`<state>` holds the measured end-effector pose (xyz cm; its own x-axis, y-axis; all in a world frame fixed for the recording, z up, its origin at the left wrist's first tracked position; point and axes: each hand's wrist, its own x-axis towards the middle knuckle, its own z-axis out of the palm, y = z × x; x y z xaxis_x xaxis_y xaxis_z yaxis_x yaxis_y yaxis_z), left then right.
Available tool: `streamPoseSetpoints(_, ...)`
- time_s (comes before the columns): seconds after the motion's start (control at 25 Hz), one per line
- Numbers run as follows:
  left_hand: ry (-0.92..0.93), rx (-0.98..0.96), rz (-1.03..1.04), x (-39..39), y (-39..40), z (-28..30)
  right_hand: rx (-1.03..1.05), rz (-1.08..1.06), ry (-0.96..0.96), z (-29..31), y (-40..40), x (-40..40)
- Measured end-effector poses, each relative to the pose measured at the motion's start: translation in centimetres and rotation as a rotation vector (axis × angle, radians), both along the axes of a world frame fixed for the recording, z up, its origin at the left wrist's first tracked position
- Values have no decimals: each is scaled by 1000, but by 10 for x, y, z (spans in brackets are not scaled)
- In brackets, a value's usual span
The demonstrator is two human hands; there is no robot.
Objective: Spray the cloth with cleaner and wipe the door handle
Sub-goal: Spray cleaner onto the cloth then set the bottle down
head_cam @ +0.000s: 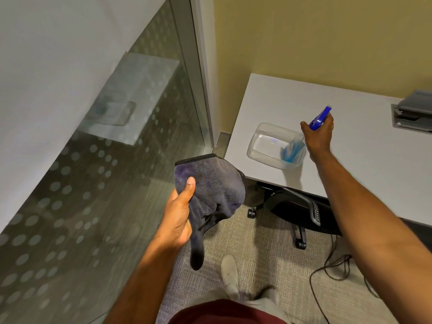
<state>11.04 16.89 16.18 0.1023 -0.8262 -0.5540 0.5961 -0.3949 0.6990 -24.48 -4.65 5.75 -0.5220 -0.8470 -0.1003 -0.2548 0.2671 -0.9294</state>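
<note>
Nearest, at the bottom edge, are the person's maroon shirt [224, 312] and one pale shoe [230, 273] on the carpet [268, 265]. At far left stands a frosted, dotted glass panel [98, 183]; no door handle shows anywhere, so where it is cannot be told.

The left hand [178, 216] is in the near centre, thumb pressed on the face of the one cloth [210, 190] and fingers curled behind it, clamped on it. The cloth is dark grey-purple, soft and limp: its upper part drapes over the fingers and a tail hangs below the palm. It should be light and easy to bunch (a wad in the palm would likely wipe better than a loose flap), and holding it by the middle keeps a flat face free.

Right of it, under the table [374, 160], is one black wheeled chair [294, 211], with a thin cable [327, 267] looping over the floor.

Further right and farther off, the right hand [319, 134] grips the neck of the one spray bottle [320, 118], fingers wrapped round it below the blue trigger head. Its clear, blue-tinted body stands in the right end of one clear plastic tub [264, 146] on the table. The bottle looks rigid, light and smooth, so the neck is the sure hold. A grey tray [413, 111] sits at the far right edge.
</note>
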Motion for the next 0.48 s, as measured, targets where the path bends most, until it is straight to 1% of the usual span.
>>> streamPoseSetpoints(0.12,-6,0,23,0,-2,3,24,-12,-87,5,8,1)
streamPoseSetpoints(0.2,-5,-6,54,0,-3,6,16,-71,-125,15,22,10)
streamPoseSetpoints(0.28,-6,-10,74,1,-2,10,-48,-135,-129,29,44,29)
streamPoseSetpoints(0.32,-15,-8,77,2,0,11,-97,-130,-149,37,59,45)
streamPoseSetpoints(0.4,-43,-10,78,5,5,14,-128,-11,-226,51,92,86)
streamPoseSetpoints(0.44,-54,-23,82,6,8,17,-83,101,-267,57,109,107)
streamPoseSetpoints(0.48,-59,-41,89,7,13,20,10,240,-304,63,126,127)
